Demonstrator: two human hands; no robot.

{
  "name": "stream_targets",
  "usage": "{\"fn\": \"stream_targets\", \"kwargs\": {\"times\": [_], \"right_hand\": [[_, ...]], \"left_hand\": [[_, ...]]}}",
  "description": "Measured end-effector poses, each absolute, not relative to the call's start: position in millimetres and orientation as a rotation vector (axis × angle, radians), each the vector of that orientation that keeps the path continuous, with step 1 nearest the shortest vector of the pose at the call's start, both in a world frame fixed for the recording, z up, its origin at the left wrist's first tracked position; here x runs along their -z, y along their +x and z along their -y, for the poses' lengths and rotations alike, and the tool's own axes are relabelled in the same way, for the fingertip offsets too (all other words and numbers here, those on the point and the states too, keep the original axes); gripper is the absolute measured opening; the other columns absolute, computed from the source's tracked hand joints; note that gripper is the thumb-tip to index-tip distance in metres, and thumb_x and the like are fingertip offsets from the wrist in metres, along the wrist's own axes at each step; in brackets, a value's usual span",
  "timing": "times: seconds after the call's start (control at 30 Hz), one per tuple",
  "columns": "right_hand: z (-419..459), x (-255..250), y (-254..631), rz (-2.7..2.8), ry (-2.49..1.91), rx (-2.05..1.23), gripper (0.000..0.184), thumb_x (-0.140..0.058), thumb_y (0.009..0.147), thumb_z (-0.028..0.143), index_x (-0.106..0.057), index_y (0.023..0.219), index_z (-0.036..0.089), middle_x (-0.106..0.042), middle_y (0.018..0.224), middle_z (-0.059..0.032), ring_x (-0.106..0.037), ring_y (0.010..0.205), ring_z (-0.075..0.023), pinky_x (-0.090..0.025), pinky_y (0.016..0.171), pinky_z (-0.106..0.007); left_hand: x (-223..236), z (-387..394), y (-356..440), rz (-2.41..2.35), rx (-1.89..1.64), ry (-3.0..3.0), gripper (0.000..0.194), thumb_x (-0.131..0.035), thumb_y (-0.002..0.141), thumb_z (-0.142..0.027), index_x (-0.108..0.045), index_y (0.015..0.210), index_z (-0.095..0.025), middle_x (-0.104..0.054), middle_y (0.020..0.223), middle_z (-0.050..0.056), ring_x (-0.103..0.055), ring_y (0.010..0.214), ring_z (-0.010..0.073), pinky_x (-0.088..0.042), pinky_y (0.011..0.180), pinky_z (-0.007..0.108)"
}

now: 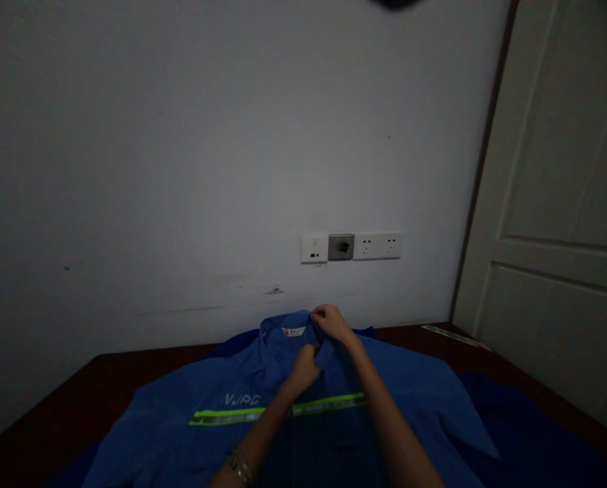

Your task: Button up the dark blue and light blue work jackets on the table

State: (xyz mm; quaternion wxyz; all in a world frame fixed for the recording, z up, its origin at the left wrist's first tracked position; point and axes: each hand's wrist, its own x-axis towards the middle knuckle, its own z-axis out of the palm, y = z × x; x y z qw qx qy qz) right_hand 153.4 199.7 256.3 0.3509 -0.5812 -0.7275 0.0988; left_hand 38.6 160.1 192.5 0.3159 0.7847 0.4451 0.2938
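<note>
A blue work jacket [181, 393] lies spread out, front side up, with a yellow-green and silver stripe across the chest and the letters NJPC or similar. Its collar [273, 325] points toward the wall, and a white label shows inside the neck. My right hand [330, 321] pinches the top edge of the collar on its right side. Lower down, at the front of the collar on the same side, my left hand [305, 369] is closed on the cloth; its fingertips are partly hidden. A bracelet circles my left wrist.
Darker blue cloth [532, 420] lies under the jacket on a dark red-brown surface [131, 366]. Behind stands a pale wall with a row of sockets [377, 246]. A white panelled door [562, 224] rises at the right, near a thin patterned strip [456, 336].
</note>
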Motion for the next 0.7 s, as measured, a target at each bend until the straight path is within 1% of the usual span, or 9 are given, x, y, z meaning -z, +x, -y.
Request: {"fn": "stream_targets", "kwargs": {"times": [0.1, 0.17, 0.23, 0.3, 0.4, 0.5, 0.6, 0.67, 0.7], "right_hand": [[-199, -258, 153, 1.866, -1.511, -0.252, 0.021, -0.05, 0.076, 0.022, -0.068, 0.079, 0.011, -0.067, 0.073, -0.0061, -0.057, 0.067, -0.014, -0.038, 0.061, -0.021], [-198, -260, 154, 1.857, -1.518, -0.256, 0.02, -0.05, 0.076, 0.021, -0.067, 0.08, 0.011, -0.067, 0.075, -0.006, -0.057, 0.069, -0.0141, -0.039, 0.062, -0.02], [-197, -263, 156, 1.848, -1.522, -0.242, 0.021, -0.049, 0.077, 0.02, -0.067, 0.082, 0.011, -0.067, 0.077, -0.0067, -0.058, 0.071, -0.0141, -0.039, 0.064, -0.02], [-195, -265, 157, 1.843, -1.541, -0.209, 0.021, -0.048, 0.079, 0.02, -0.066, 0.084, 0.011, -0.067, 0.081, -0.0077, -0.059, 0.075, -0.0142, -0.039, 0.067, -0.02], [-192, -268, 157, 1.855, -1.605, -0.149, 0.022, -0.046, 0.08, 0.019, -0.066, 0.087, 0.013, -0.067, 0.087, -0.0089, -0.059, 0.082, -0.0149, -0.038, 0.072, -0.02], [-187, -269, 154, 1.858, -1.681, -0.096, 0.023, -0.045, 0.081, 0.018, -0.065, 0.09, 0.013, -0.066, 0.093, -0.0109, -0.058, 0.088, -0.0159, -0.037, 0.075, -0.02], [-184, -269, 153, 1.871, -1.719, -0.026, 0.024, -0.043, 0.081, 0.017, -0.065, 0.091, 0.013, -0.065, 0.095, -0.0123, -0.057, 0.092, -0.0173, -0.036, 0.077, -0.021], [-183, -270, 153, 1.886, -1.724, 0.025, 0.025, -0.043, 0.081, 0.016, -0.065, 0.093, 0.013, -0.065, 0.096, -0.0132, -0.057, 0.094, -0.0183, -0.036, 0.078, -0.022], [-182, -271, 153, 1.902, -1.726, 0.042, 0.025, -0.043, 0.081, 0.016, -0.065, 0.094, 0.012, -0.064, 0.097, -0.0135, -0.056, 0.094, -0.0186, -0.035, 0.078, -0.022]], "left_hand": [[-188, -164, 47, -1.015, -0.914, 1.967, 0.03, -0.041, 0.083, -0.033, -0.062, 0.085, -0.012, -0.067, 0.088, 0.008, -0.06, 0.08, 0.0178, -0.045, 0.068, 0.023], [-187, -164, 50, -1.159, -0.94, 1.95, 0.027, -0.045, 0.08, -0.033, -0.062, 0.082, -0.011, -0.067, 0.085, 0.008, -0.06, 0.079, 0.0184, -0.044, 0.067, 0.024], [-189, -161, 50, -1.366, -0.941, 2.004, 0.027, -0.051, 0.076, -0.037, -0.061, 0.083, -0.012, -0.066, 0.084, 0.009, -0.06, 0.08, 0.0198, -0.043, 0.067, 0.025], [-192, -155, 49, -1.528, -0.873, 2.122, 0.03, -0.052, 0.075, -0.04, -0.059, 0.089, -0.014, -0.065, 0.087, 0.01, -0.06, 0.083, 0.021, -0.042, 0.068, 0.026], [-198, -144, 48, -1.663, -0.682, 2.305, 0.031, -0.047, 0.078, -0.038, -0.055, 0.099, -0.017, -0.064, 0.092, 0.011, -0.06, 0.088, 0.0224, -0.042, 0.071, 0.028], [-203, -137, 48, -1.724, -0.539, 2.388, 0.032, -0.048, 0.078, -0.037, -0.055, 0.102, -0.016, -0.063, 0.095, 0.014, -0.058, 0.093, 0.0253, -0.042, 0.074, 0.031], [-218, -139, 40, -1.679, -0.446, 2.398, 0.038, -0.056, 0.071, -0.044, -0.059, 0.094, -0.014, -0.062, 0.098, 0.015, -0.058, 0.093, 0.0284, -0.042, 0.073, 0.032], [-236, -145, 27, -1.638, -0.472, 2.363, 0.039, -0.058, 0.068, -0.05, -0.06, 0.085, -0.015, -0.063, 0.093, 0.013, -0.059, 0.089, 0.0274, -0.042, 0.071, 0.031], [-245, -149, 18, -1.655, -0.512, 2.337, 0.037, -0.057, 0.069, -0.051, -0.06, 0.082, -0.016, -0.064, 0.089, 0.011, -0.059, 0.086, 0.0259, -0.041, 0.07, 0.03]]}}
